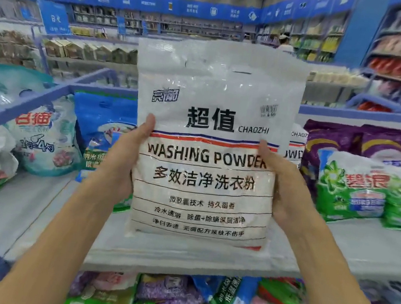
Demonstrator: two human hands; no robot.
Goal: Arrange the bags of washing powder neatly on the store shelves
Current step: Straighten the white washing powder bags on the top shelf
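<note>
Grey shelf boards [30,207] with blue rails carry glossy printed detergent bags [355,190], and above the bare middle stretch the white washing powder bag [207,153] is held upright in the air. The left hand [125,159] and right hand [275,186] grip its sides, thumbs on the front. Its slick, crinkled film and loose, shifting powder could let it sag, slip or topple when stood on the shelf.

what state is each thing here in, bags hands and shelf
white bag, upright, label facing the camera, held over the shelf
left hand, grips the white bag's left edge
right hand, grips the white bag's right edge
shelf, holds bags at the back and sides
blue bag, upright at the back
purple bags, upright at the back
green bag, tilted back in front of the purple bags
</note>
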